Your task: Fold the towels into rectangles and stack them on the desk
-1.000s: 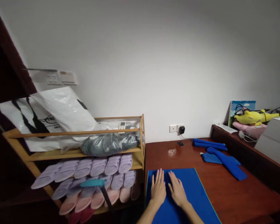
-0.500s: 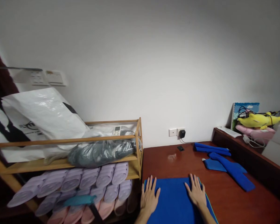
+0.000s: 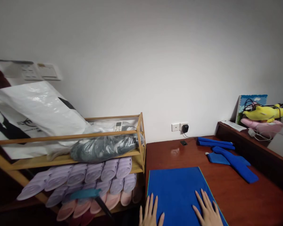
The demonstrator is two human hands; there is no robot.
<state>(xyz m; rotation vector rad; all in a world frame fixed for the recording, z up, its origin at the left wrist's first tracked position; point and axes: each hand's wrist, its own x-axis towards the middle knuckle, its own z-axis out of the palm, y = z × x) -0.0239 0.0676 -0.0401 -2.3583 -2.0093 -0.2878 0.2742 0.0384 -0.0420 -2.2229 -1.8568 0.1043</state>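
A blue cloth [image 3: 179, 188] lies spread flat on the near left part of the dark red wooden table [image 3: 245, 197]. My left hand [image 3: 151, 214] rests flat on the cloth's left edge, fingers stretched out. My right hand [image 3: 207, 211] lies flat on the cloth's right side, fingers spread. Both hands sit at the bottom of the view and hold nothing.
Folded and crumpled blue cloths [image 3: 226, 155] lie at the table's back right. A wooden shoe rack [image 3: 89, 157] with several purple and pink slippers and plastic bags stands to the left. A raised ledge [image 3: 257, 147] at right carries a yellow plush toy [image 3: 266, 112]. A wall socket with charger [image 3: 184, 128] is behind.
Both hands slid back along the cloth towards me, from its far edge to its near part, still apart. The view shifted slightly.
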